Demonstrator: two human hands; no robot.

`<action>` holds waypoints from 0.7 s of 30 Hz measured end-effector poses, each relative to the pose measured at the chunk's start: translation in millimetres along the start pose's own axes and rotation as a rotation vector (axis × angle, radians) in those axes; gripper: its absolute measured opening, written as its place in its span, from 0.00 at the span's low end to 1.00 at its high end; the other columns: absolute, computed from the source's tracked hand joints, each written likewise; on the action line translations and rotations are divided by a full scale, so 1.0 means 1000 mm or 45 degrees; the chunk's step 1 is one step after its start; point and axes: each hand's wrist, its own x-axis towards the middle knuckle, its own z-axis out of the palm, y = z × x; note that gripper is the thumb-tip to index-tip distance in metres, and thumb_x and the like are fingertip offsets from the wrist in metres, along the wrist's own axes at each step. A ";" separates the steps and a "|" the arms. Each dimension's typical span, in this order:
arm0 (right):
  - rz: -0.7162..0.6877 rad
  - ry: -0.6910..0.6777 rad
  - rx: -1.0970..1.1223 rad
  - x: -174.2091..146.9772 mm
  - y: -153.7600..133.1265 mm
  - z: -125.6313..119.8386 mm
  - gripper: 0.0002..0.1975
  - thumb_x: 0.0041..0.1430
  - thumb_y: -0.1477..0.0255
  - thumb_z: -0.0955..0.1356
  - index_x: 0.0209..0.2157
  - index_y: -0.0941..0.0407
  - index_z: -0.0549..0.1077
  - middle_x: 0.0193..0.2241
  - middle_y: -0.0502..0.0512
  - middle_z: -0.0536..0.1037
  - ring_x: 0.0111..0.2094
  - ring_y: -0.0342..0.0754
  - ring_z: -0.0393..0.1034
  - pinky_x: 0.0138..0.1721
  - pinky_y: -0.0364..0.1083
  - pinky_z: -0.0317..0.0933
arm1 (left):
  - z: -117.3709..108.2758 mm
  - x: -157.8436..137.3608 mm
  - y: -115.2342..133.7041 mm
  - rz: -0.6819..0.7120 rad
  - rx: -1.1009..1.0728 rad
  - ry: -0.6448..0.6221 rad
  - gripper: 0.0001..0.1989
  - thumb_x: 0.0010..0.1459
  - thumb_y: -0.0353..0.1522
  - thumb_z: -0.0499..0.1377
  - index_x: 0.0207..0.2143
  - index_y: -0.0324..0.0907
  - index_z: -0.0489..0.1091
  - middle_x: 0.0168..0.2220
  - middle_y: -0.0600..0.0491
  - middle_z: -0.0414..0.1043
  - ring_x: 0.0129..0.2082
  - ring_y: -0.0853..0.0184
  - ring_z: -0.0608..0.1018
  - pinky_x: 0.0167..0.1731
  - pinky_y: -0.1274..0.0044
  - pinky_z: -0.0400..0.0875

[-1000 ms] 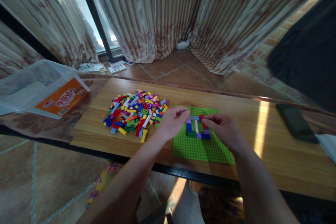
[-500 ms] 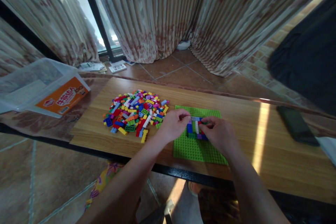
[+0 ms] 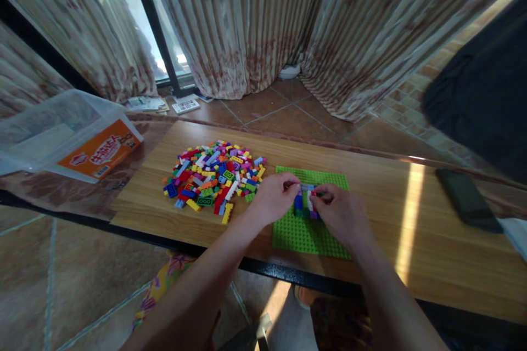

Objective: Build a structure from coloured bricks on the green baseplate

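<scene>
A green studded baseplate [image 3: 288,238] lies on the wooden table, carrying a low block of toy bricks [image 3: 298,203] in blue, white, green, purple and light blue. My left hand [image 3: 274,194] is closed in a pinch at the block's left upper corner; whatever its fingertips hold is hidden. Over the block's right side, my right hand [image 3: 340,211] has thumb and fingers drawn together. A bit of red shows at those fingertips, too small to tell whether it is held or part of the block. The right fingers cover much of the block's right half.
Left of the baseplate spreads a heap of loose toy bricks [image 3: 218,173] in many colours. A clear plastic bin [image 3: 78,131] with an orange label stands at the far left. Toward the right end of the table [image 3: 379,203] lies a dark phone [image 3: 467,200].
My right hand has shifted slightly left over the brick block, covering more of its red and blue right side. My left hand stays pinched at the corner.
</scene>
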 end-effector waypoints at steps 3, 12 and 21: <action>0.021 0.016 -0.027 -0.001 -0.003 -0.001 0.08 0.55 0.67 0.66 0.34 0.53 0.77 0.26 0.53 0.80 0.28 0.50 0.73 0.31 0.47 0.57 | -0.001 -0.001 0.002 -0.001 0.032 0.001 0.08 0.58 0.28 0.55 0.34 0.39 0.75 0.31 0.52 0.78 0.30 0.67 0.76 0.31 0.76 0.69; 0.014 0.023 -0.050 -0.002 -0.002 0.002 0.08 0.56 0.67 0.66 0.34 0.52 0.76 0.27 0.53 0.81 0.29 0.52 0.74 0.31 0.47 0.57 | -0.001 -0.001 0.002 0.013 0.083 -0.004 0.08 0.58 0.29 0.55 0.34 0.40 0.75 0.31 0.52 0.78 0.30 0.66 0.76 0.31 0.76 0.69; -0.065 -0.021 -0.091 -0.002 0.000 -0.002 0.14 0.61 0.66 0.62 0.32 0.53 0.78 0.28 0.56 0.80 0.30 0.51 0.73 0.30 0.47 0.55 | -0.002 -0.001 0.003 0.009 0.151 -0.024 0.09 0.60 0.29 0.55 0.35 0.39 0.75 0.30 0.52 0.77 0.30 0.67 0.76 0.33 0.76 0.69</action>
